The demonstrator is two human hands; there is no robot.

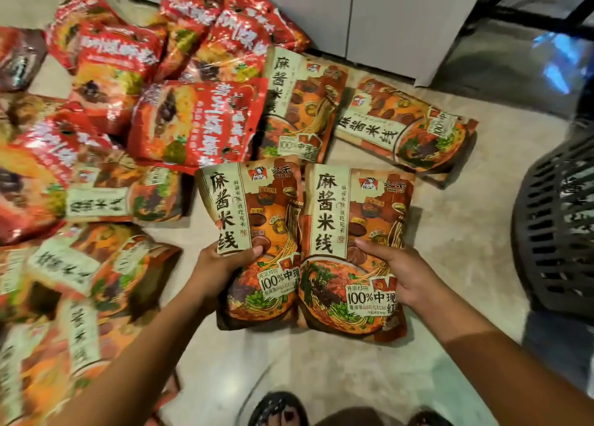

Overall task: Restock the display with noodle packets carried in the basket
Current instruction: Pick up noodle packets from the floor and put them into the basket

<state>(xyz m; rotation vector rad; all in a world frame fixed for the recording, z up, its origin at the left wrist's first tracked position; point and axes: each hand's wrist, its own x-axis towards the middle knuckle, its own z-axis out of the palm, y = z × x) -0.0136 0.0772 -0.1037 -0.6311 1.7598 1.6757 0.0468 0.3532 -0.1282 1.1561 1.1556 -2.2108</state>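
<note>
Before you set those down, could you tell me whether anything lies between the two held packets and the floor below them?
Nothing visible does. The left hand and right hand grip the held packets over bare floor; laid packets lie beyond and leftward, the basket rightward.

Shop, heaped noodle packets [199, 120], black shopping basket [559, 233]

Bare floor [466, 233] open beside basket [556, 233], packet heap [106, 110] blocking left side

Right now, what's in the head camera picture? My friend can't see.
The left hand holds the left noodle packet, the right hand the right noodle packet, side by side. More packets lie heaped at left; a dark basket sits at right.
</note>
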